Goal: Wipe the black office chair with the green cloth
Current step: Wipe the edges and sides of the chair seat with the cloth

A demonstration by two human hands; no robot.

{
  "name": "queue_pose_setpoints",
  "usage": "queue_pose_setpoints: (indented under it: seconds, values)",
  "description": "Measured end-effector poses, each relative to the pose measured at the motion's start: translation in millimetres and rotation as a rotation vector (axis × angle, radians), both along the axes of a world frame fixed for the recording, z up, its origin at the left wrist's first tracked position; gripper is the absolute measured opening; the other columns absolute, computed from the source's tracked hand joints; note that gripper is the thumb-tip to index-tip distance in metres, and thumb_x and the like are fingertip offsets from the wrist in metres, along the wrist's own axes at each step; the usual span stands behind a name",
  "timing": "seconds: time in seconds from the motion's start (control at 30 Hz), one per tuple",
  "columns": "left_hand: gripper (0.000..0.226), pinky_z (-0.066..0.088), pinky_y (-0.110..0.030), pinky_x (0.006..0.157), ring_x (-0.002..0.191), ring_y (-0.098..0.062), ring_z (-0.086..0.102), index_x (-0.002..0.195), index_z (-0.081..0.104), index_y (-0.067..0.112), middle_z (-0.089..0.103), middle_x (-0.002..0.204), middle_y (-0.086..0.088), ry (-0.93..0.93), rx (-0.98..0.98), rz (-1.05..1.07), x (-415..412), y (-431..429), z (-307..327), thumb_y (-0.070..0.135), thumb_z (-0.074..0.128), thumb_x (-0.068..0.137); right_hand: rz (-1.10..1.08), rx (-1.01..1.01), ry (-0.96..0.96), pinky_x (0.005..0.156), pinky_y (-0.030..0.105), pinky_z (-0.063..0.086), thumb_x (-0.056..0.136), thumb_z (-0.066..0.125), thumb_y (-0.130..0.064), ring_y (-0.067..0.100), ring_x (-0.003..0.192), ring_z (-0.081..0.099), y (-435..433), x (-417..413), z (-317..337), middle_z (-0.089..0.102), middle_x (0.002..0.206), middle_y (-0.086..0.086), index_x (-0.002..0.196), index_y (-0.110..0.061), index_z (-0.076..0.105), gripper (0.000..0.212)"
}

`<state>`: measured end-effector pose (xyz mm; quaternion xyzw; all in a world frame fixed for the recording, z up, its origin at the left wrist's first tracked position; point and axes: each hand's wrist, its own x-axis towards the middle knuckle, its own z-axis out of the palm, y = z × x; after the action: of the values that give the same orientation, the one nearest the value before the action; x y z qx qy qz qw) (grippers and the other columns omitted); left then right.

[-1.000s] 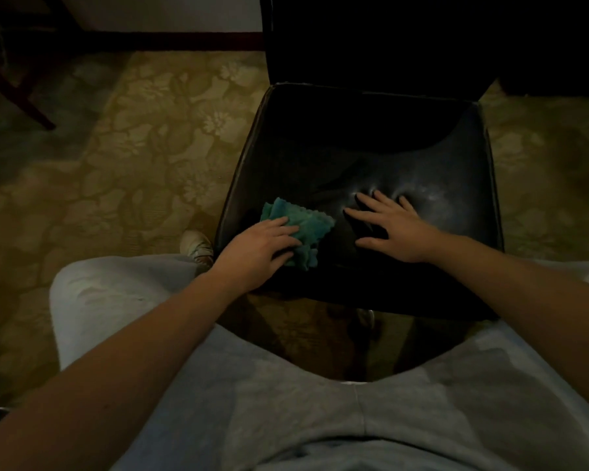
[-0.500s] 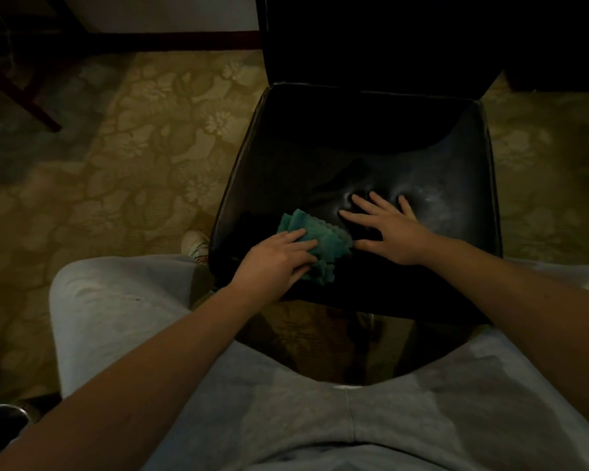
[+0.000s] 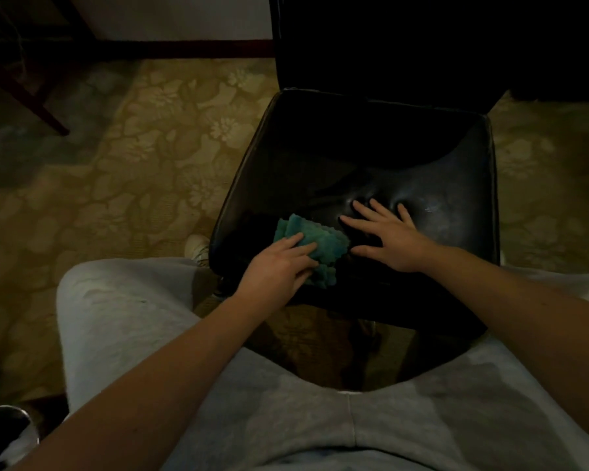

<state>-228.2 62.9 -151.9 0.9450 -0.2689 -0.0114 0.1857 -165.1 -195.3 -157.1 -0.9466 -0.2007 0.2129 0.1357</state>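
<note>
The black office chair (image 3: 354, 158) stands in front of me, its padded seat glossy and its backrest (image 3: 388, 45) lost in shadow. A crumpled green cloth (image 3: 323, 239) lies on the front left part of the seat. My left hand (image 3: 276, 270) presses down on the cloth with fingers laid fairly straight across it. My right hand (image 3: 388, 239) rests flat on the seat just right of the cloth, fingers spread and denting the cushion. It almost touches the cloth's edge.
A floral beige carpet (image 3: 133, 164) covers the floor around the chair. Dark wooden furniture legs (image 3: 31, 96) stand at the far left. My grey-trousered knees flank the chair front, and a light shoe (image 3: 198, 246) shows by the seat's left corner. A shiny metal object (image 3: 4, 426) sits at bottom left.
My left hand slid the cloth rightward along the seat front toward my right hand, then eased slightly back. My right hand stayed pressed in place.
</note>
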Motion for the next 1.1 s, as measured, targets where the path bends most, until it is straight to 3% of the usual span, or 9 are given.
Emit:
queue_pose_setpoints:
  seconds: [0.17, 0.27, 0.4, 0.5, 0.77, 0.9, 1.1]
  values:
    - [0.021, 0.034, -0.035, 0.114, 0.138, -0.017, 0.046, 0.11, 0.075, 0.019, 0.061, 0.136, 0.004, 0.035, 0.004, 0.053, 13.3, 37.5, 0.8, 0.016, 0.071, 0.089, 0.052, 0.083, 0.012, 0.118, 0.049, -0.009, 0.093, 0.053, -0.049, 0.011, 0.148, -0.011, -15.8, 6.9, -4.2, -0.002, 0.162, -0.013, 0.148, -0.048, 0.018, 0.065]
    - [0.02, 0.039, -0.042, 0.113, 0.137, -0.023, 0.047, 0.107, 0.076, 0.017, 0.063, 0.135, 0.0, -0.003, 0.005, 0.093, 5.1, 29.8, -3.7, 0.015, 0.074, 0.087, 0.048, 0.067, -0.03, 0.118, 0.049, -0.009, 0.094, 0.053, -0.049, 0.014, 0.148, -0.011, -12.9, 3.8, -6.3, -0.002, 0.163, -0.011, 0.148, -0.047, 0.019, 0.064]
    - [0.02, 0.039, -0.046, 0.112, 0.133, -0.03, 0.051, 0.104, 0.076, 0.017, 0.065, 0.132, -0.004, -0.018, 0.024, 0.086, -5.9, -4.7, -7.7, 0.016, 0.077, 0.084, 0.029, -0.048, -0.074, 0.116, 0.058, -0.01, 0.093, 0.049, -0.056, 0.02, 0.148, -0.016, -7.9, 3.4, -5.0, -0.005, 0.161, -0.017, 0.148, -0.053, 0.018, 0.063]
    - [0.02, 0.042, -0.044, 0.111, 0.133, -0.027, 0.052, 0.104, 0.076, 0.019, 0.065, 0.132, -0.002, -0.007, -0.019, 0.047, -2.7, -6.1, -6.9, 0.016, 0.077, 0.084, 0.026, -0.066, -0.056, 0.115, 0.061, -0.01, 0.092, 0.049, -0.058, 0.021, 0.148, -0.017, -9.5, 5.2, -0.6, -0.007, 0.161, -0.017, 0.147, -0.054, 0.018, 0.063]
    - [0.021, 0.035, -0.042, 0.117, 0.143, -0.017, 0.037, 0.113, 0.072, 0.019, 0.052, 0.146, 0.003, 0.147, -0.025, 0.098, 26.3, 16.4, 8.1, 0.016, 0.066, 0.093, 0.078, 0.046, -0.02, 0.119, 0.037, -0.001, 0.087, 0.06, -0.053, 0.019, 0.149, -0.007, -42.5, 9.5, 6.5, 0.0, 0.163, -0.004, 0.149, -0.041, 0.026, 0.072]
    - [0.018, 0.026, -0.039, 0.12, 0.15, -0.018, 0.023, 0.113, 0.069, 0.018, 0.037, 0.157, 0.005, 0.239, -0.026, 0.096, 38.5, -1.1, 13.5, 0.017, 0.063, 0.096, 0.076, -0.015, -0.066, 0.12, 0.046, -0.006, 0.089, 0.054, -0.058, 0.017, 0.149, -0.011, -40.8, 7.5, -3.3, -0.004, 0.163, -0.009, 0.149, -0.048, 0.02, 0.07]
    - [0.015, 0.024, -0.034, 0.119, 0.151, -0.018, 0.017, 0.111, 0.064, 0.016, 0.035, 0.158, 0.005, 0.242, 0.061, -0.07, 28.2, 4.6, 15.8, 0.017, 0.062, 0.096, 0.063, 0.001, -0.044, 0.12, 0.047, -0.007, 0.089, 0.054, -0.058, 0.016, 0.148, -0.012, -41.6, 9.2, -4.7, -0.004, 0.162, -0.011, 0.148, -0.047, 0.021, 0.069]
